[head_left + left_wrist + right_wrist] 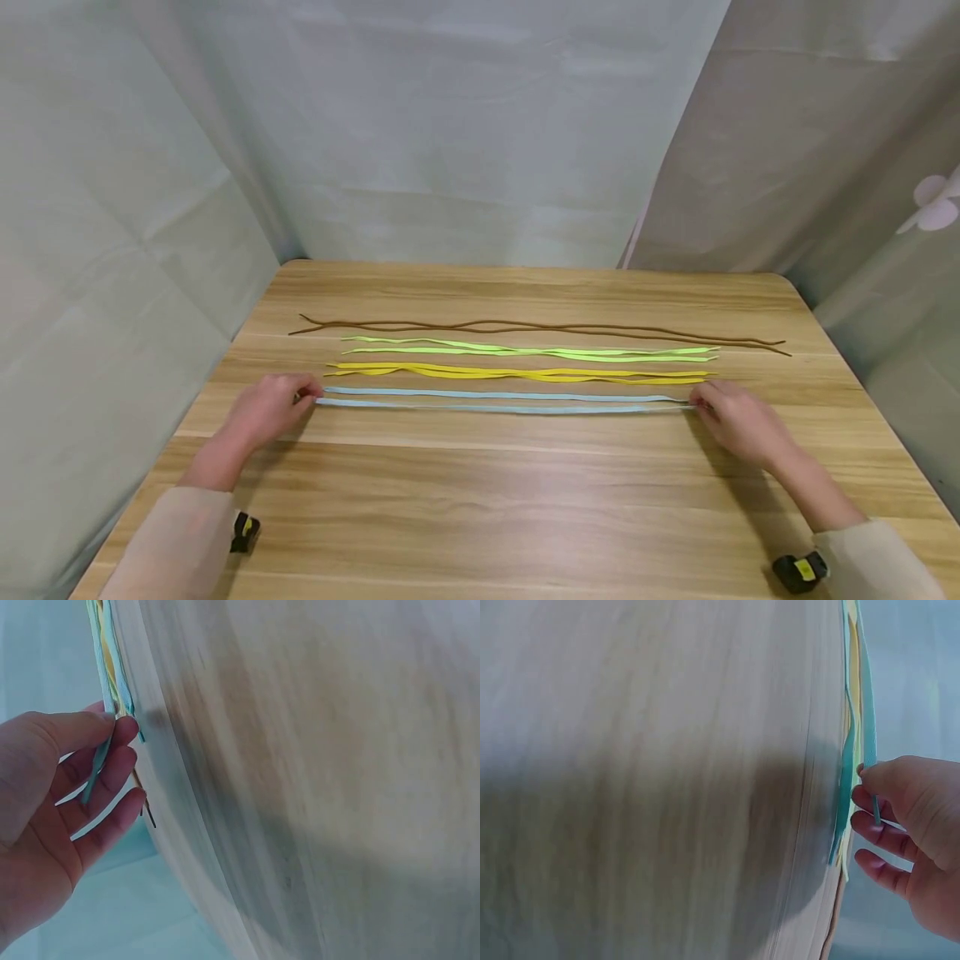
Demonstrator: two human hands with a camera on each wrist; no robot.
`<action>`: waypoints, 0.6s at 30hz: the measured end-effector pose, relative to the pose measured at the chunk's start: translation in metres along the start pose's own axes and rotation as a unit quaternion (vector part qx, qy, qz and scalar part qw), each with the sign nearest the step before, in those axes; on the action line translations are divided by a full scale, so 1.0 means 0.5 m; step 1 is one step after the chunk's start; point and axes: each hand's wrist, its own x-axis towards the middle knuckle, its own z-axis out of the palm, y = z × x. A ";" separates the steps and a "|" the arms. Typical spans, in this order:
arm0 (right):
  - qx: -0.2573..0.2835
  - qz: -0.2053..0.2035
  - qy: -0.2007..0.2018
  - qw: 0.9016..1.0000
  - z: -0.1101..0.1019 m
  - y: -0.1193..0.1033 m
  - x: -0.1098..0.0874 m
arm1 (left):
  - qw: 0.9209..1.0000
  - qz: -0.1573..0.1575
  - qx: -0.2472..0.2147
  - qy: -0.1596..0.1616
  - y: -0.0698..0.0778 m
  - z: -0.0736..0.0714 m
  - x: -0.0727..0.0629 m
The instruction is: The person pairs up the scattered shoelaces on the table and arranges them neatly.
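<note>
My left hand (pixel 267 408) pinches one end of a light blue flat shoelace (pixel 525 409), and my right hand (pixel 738 423) pinches its other end. The lace stretches nearly straight between them. Just beyond it lies a second light blue lace (pixel 480 393), roughly parallel. In the left wrist view, the tip of the held lace (pixel 100 761) hangs past thumb and forefinger, the other fingers loosely bent. A short tail of lace (pixel 877 810) likewise sticks out below the right thumb in the right wrist view.
Farther back lie yellow laces (pixel 510 374), then neon green laces (pixel 517 351), and thin brown laces (pixel 510 323) nearest the far edge of the wooden table (pixel 480 500). Pale curtains (pixel 450 150) hang behind and at both sides. A small black device sits by each sleeve.
</note>
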 end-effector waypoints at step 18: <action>-0.023 0.057 0.008 0.998 -0.006 0.021 -0.011 | 0.999 -0.021 0.017 -0.041 0.013 0.009 0.033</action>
